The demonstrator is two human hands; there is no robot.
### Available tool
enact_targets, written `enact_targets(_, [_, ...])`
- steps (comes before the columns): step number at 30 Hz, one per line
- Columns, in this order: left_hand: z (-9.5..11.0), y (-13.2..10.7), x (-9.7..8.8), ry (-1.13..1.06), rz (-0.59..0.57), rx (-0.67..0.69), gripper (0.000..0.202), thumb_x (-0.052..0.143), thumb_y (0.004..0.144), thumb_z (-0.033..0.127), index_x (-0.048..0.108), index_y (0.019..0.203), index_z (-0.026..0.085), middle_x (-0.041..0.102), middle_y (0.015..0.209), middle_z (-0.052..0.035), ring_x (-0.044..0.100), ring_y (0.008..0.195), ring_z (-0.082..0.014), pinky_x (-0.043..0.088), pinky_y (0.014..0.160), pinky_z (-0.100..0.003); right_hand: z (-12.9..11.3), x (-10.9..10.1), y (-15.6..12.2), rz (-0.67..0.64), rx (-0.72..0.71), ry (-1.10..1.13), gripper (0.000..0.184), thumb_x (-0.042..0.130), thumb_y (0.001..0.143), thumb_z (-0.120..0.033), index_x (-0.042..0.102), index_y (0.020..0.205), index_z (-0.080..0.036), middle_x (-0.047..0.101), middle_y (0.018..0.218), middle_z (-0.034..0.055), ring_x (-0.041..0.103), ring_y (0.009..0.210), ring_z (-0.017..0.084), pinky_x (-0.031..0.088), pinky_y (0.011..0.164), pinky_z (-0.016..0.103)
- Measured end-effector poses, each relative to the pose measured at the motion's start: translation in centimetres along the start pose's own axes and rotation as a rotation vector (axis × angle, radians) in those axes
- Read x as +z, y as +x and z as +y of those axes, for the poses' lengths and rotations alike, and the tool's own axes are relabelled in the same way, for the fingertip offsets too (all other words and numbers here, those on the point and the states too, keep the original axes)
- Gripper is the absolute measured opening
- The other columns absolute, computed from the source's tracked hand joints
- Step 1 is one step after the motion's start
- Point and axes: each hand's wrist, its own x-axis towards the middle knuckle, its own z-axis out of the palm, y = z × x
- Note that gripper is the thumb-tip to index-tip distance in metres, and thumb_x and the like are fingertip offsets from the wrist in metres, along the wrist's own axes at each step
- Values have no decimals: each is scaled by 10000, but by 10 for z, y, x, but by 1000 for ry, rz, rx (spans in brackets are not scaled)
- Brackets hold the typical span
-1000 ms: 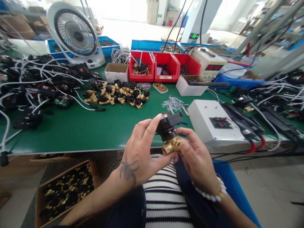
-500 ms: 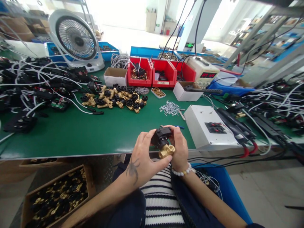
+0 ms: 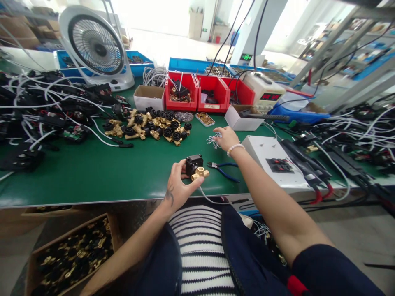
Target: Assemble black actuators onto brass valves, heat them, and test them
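- Head view, landmark: the pliers (image 3: 217, 166), lying on the green bench (image 3: 148, 164) with tips pointing left and blue handles to the right.
- The valve assembly (image 3: 200, 174) sits just left of the pliers, close to their tips. Its black housing faces away from the person; its brass body faces toward the person.
- The long axis of the brass body runs roughly left to right, the left end slightly nearer the person. One brass opening faces upward.
- The left hand (image 3: 179, 184), left of the pliers, is closed around the assembly: thumb on the brass, fingers behind the housing.
- The right hand (image 3: 227, 138), beyond the pliers, has fingers bent down at the metal clips (image 3: 212, 142). Whether its fingertips grip one cannot be told.
- A grey cable (image 3: 216, 202) runs rightward on the person's side of the pliers.
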Motion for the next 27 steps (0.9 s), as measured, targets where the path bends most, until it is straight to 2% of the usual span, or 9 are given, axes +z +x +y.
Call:
enact_targets(3, [1,0,-1,-10,-17,0,634,726,728,423,490,1271,195,486,1041,-52,567,1007,-203,583,823,-336,8,10,16,-140,-20,-129,233,637,920,-272,633,1124,-159,604,1220,84,593,1083,227,489,944,455])
enact_targets(6, [2,0,-1,-20,-20,-1,626,724,728,417,498,1266,191,490,1038,-51,567,1009,-202,580,839,-336,8,17,17,-208,-53,-214,220,630,928,-287,639,1099,-149,620,1191,84,611,1051,217,512,915,438])
enact_targets(9, [2,0,-2,-23,-20,-2,628,727,723,420,501,1261,187,495,1037,-50,573,1003,-203,582,837,-340,7,19,11,-201,-90,-242,209,619,935,-297,643,1080,-148,631,1159,79,614,1041,213,508,915,434])
enact_targets(13, [2,0,-2,-21,-23,2,633,725,724,418,495,1269,193,494,1037,-48,580,1009,-204,585,844,-351,4,14,3,-111,-101,-186,183,615,936,-290,653,1045,-147,627,1176,81,590,1096,226,477,960,458])
enact_targets(16, [3,0,-3,-14,-27,11,618,718,736,414,491,1269,201,494,1040,-47,586,1008,-201,582,851,-356,6,10,3,-54,-83,-67,160,637,921,-277,662,1000,-141,642,1145,76,595,1090,224,473,966,463])
enact_targets(20, [5,-1,-3,5,-32,28,612,699,761,428,484,1280,186,493,1057,-57,592,1006,-199,577,860,-359,12,9,2,16,-26,184,152,645,917,-272,657,960,-126,668,1016,54,638,969,195,521,886,419])
enact_targets(27, [6,-5,-3,59,-51,90,664,723,740,378,468,1316,168,488,1104,-71,560,1066,-218,557,893,-379,12,19,-35,32,33,708,242,619,922,-185,622,1158,-134,673,820,-1,653,670,119,567,659,284])
